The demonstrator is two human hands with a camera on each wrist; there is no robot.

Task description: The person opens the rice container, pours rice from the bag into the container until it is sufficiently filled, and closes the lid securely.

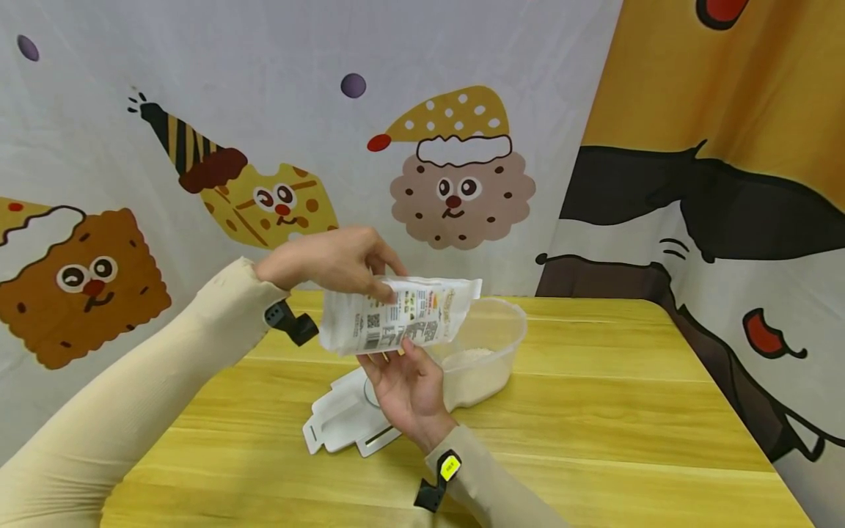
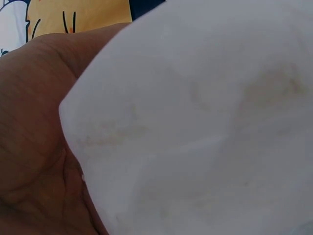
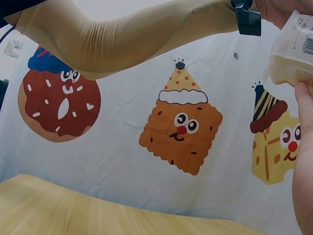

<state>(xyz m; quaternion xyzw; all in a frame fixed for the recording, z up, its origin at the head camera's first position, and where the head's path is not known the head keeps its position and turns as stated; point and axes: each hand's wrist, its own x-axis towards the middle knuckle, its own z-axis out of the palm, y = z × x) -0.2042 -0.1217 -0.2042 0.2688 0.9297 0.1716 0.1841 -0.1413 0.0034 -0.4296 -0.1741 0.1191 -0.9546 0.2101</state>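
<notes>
A white printed rice bag (image 1: 403, 315) is held lying sideways in the air, its open end over a clear plastic container (image 1: 491, 352) with white rice in its bottom. My left hand (image 1: 379, 282) grips the bag from above near its left end; in the left wrist view the bag (image 2: 205, 127) fills the frame against my palm. From below, my right hand (image 1: 404, 353) pinches the bag's lower edge, thumb in front and fingers behind. The right wrist view catches a corner of the bag (image 3: 296, 44) and the edge of my right hand (image 3: 304, 161).
A white container lid (image 1: 343, 422) lies flat on the yellow wooden table (image 1: 594, 440) under my right hand, left of the container. A cartoon-print curtain (image 1: 198, 110) hangs right behind the table. The table's right edge (image 1: 719, 381) runs beside another curtain.
</notes>
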